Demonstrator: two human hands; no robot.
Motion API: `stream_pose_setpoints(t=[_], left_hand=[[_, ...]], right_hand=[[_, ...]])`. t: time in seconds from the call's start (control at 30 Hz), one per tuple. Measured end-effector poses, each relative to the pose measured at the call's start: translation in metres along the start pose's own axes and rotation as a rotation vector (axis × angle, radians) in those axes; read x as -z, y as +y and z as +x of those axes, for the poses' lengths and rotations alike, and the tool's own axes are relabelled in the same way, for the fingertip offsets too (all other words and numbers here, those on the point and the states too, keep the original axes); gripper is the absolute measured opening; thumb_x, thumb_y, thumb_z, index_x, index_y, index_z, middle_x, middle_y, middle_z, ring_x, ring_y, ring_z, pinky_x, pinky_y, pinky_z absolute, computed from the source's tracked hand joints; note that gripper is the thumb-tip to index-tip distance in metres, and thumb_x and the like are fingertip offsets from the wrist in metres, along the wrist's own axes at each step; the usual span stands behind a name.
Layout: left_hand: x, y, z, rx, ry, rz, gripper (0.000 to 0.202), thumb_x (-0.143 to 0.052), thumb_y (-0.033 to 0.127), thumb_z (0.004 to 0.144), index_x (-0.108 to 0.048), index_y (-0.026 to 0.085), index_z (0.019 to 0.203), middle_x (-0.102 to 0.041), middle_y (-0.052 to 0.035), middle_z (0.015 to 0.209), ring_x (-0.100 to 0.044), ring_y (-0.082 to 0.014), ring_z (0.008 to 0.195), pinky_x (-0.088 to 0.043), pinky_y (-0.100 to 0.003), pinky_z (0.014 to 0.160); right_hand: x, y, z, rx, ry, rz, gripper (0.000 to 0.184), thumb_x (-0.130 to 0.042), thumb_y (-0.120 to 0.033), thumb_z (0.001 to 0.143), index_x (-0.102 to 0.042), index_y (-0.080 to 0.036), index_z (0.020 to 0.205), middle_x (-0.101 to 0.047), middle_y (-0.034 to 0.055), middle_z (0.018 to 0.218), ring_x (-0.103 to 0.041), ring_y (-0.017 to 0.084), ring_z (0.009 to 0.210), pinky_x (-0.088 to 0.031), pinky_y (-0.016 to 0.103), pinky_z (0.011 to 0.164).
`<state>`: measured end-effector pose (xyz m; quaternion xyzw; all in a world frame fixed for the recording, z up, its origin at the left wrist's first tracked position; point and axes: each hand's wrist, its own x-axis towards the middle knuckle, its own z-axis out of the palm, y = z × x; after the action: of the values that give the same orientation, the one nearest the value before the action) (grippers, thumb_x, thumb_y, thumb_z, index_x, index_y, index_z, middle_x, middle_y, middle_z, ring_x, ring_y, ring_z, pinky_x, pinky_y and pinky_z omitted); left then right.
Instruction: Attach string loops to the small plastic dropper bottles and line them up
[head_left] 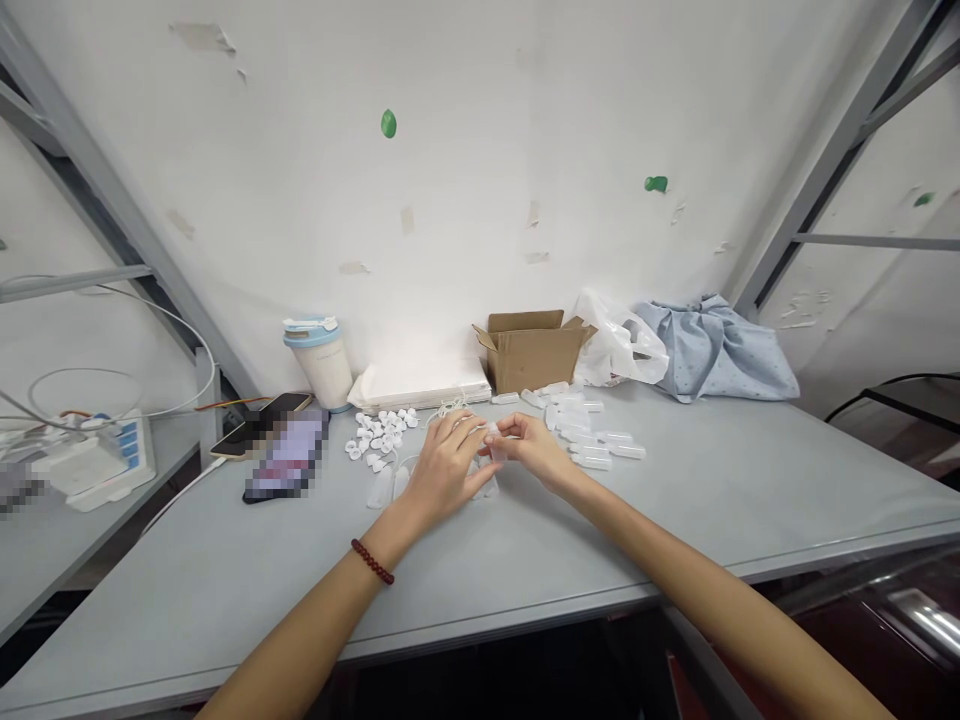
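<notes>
Smooth plastic tubes point(579, 437); matt cardboard box point(536, 362)

White on the caps point(385, 431), dark red on the bracelet point(372, 562), brown on the carton point(537, 363), dotted blue on the cloth point(721, 352).

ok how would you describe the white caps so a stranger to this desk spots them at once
On the grey desk, find the blue-lidded cup by the wall. Between it and the left hand lie the white caps, loosely clustered. They are short and stubby, unlike the long tubes beside the right hand.
</notes>
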<state>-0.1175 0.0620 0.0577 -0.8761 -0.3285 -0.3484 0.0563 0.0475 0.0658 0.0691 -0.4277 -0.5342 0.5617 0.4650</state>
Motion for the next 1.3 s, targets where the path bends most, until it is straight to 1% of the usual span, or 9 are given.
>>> stream_pose_setpoints(t=[0.13, 0.23, 0.47, 0.57, 0.7, 0.77, 1.0, 1.13, 1.3], left_hand=[[-0.004, 0.001, 0.0, 0.002, -0.023, -0.007, 0.037, -0.062, 0.029, 0.079, -0.054, 0.017, 0.113, -0.06, -0.0121, 0.113, -0.044, -0.031, 0.115, -0.035, -0.048, 0.095], [-0.005, 0.002, 0.001, 0.01, -0.04, 0.003, 0.039, -0.062, 0.028, 0.079, -0.052, 0.017, 0.115, -0.059, -0.0118, 0.114, -0.044, -0.0308, 0.116, -0.036, -0.048, 0.095], [-0.005, 0.001, 0.0, 0.007, -0.082, 0.02, 0.041, -0.062, 0.027, 0.079, -0.049, 0.019, 0.117, -0.059, -0.0092, 0.117, -0.043, -0.0296, 0.118, -0.039, -0.048, 0.095], [-0.006, -0.001, 0.0, 0.027, -0.077, 0.005, 0.04, -0.062, 0.027, 0.079, -0.05, 0.02, 0.116, -0.059, -0.0085, 0.116, -0.044, -0.0293, 0.117, -0.039, -0.048, 0.095], [-0.008, -0.002, -0.001, 0.049, -0.088, -0.008, 0.039, -0.063, 0.028, 0.078, -0.052, 0.019, 0.115, -0.06, -0.0082, 0.116, -0.043, -0.0297, 0.117, -0.038, -0.049, 0.096], [-0.008, -0.003, -0.002, 0.061, -0.1, -0.019, 0.039, -0.064, 0.028, 0.078, -0.054, 0.019, 0.114, -0.06, -0.0079, 0.116, -0.043, -0.0295, 0.117, -0.037, -0.049, 0.096], [-0.008, -0.004, -0.001, 0.126, -0.119, -0.069, 0.041, -0.066, 0.026, 0.076, -0.056, 0.02, 0.115, -0.06, -0.0067, 0.118, -0.042, -0.0289, 0.117, -0.036, -0.048, 0.097], [-0.009, -0.002, -0.001, 0.193, -0.152, -0.114, 0.043, -0.069, 0.028, 0.072, -0.057, 0.018, 0.112, -0.062, -0.007, 0.114, -0.042, -0.0291, 0.116, -0.036, -0.047, 0.096], [-0.008, 0.003, 0.0, 0.261, -0.209, -0.172, 0.04, -0.069, 0.032, 0.071, -0.059, 0.018, 0.107, -0.064, -0.0067, 0.108, -0.042, -0.0299, 0.114, -0.037, -0.047, 0.093]], right_hand=[[0.001, 0.004, 0.002, -0.004, 0.017, -0.057, 0.03, -0.073, -0.034, 0.062, -0.051, -0.017, 0.073, -0.067, 0.0047, 0.073, -0.068, 0.025, 0.075, -0.05, 0.032, 0.061], [0.002, 0.007, 0.004, 0.031, 0.023, -0.15, 0.026, -0.07, -0.032, 0.064, -0.05, -0.016, 0.073, -0.066, 0.0036, 0.067, -0.067, 0.023, 0.072, -0.048, 0.029, 0.058], [0.002, 0.011, 0.005, 0.069, 0.019, -0.24, 0.025, -0.066, -0.034, 0.067, -0.049, -0.016, 0.073, -0.063, 0.0016, 0.066, -0.065, 0.019, 0.066, -0.046, 0.026, 0.055], [0.004, 0.009, 0.006, 0.107, 0.023, -0.361, 0.023, -0.06, -0.036, 0.072, -0.054, -0.014, 0.074, -0.062, 0.0027, 0.066, -0.063, 0.018, 0.065, -0.046, 0.026, 0.056], [0.009, 0.003, 0.005, 0.187, -0.056, -0.538, 0.018, -0.054, -0.026, 0.074, -0.063, -0.011, 0.08, -0.065, 0.0052, 0.075, -0.059, 0.016, 0.069, -0.045, 0.024, 0.059], [0.01, 0.0, 0.004, 0.199, -0.085, -0.601, 0.019, -0.052, -0.021, 0.073, -0.065, -0.01, 0.082, -0.065, 0.0051, 0.074, -0.058, 0.015, 0.068, -0.045, 0.023, 0.059], [0.013, -0.003, 0.004, 0.2, -0.085, -0.688, 0.022, -0.049, -0.019, 0.073, -0.068, -0.011, 0.08, -0.063, 0.0028, 0.068, -0.054, 0.012, 0.062, -0.041, 0.021, 0.056], [0.015, -0.002, 0.005, 0.167, -0.105, -0.72, 0.024, -0.048, -0.019, 0.072, -0.069, -0.01, 0.08, -0.062, 0.0017, 0.064, -0.051, 0.011, 0.055, -0.038, 0.021, 0.053], [0.017, 0.003, 0.006, 0.134, -0.136, -0.774, 0.022, -0.047, -0.019, 0.071, -0.066, -0.011, 0.069, -0.059, 0.0006, 0.057, -0.049, 0.01, 0.051, -0.034, 0.02, 0.048]])
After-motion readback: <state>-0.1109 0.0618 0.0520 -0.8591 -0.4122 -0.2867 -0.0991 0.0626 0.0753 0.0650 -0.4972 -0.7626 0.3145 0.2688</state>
